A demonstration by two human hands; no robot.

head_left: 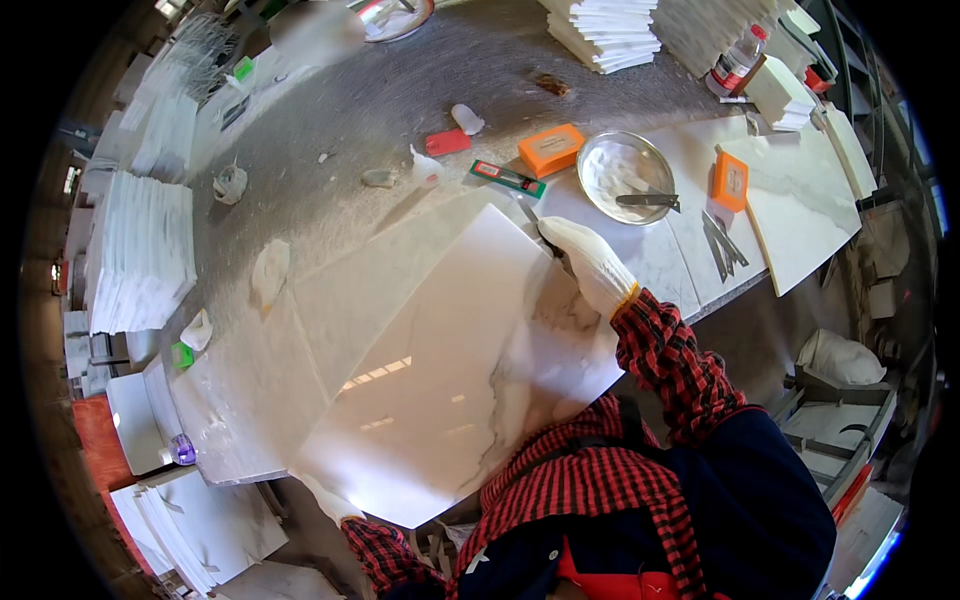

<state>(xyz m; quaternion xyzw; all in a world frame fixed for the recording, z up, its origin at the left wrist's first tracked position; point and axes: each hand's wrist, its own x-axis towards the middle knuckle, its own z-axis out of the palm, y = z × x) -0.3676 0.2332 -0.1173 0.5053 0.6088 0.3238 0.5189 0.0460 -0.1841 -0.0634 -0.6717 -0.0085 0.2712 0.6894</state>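
A large glossy white marble-look tile (440, 350) with grey and brown veining is tilted over the near edge of the worktable, reflecting bright lights. My left hand (328, 500), in a white knitted glove, grips its lower left corner; part of the fingers is hidden. At the tile's far right edge my right hand (592, 262), also gloved, is closed round the dark handle of a putty knife (530, 214). The blade points toward the tile's top corner. Just beyond lies a metal bowl (587, 185) of white paste, with another putty knife (648, 201) across it.
Orange boxes (551, 149), a green blade pack (508, 179) and several loose putty knives (722, 245) lie nearby. Stacked white tiles (145, 250) stand at the left, more (603, 35) at the back. A bottle (737, 62) stands far right. Scraps dot the dusty grey table (380, 110).
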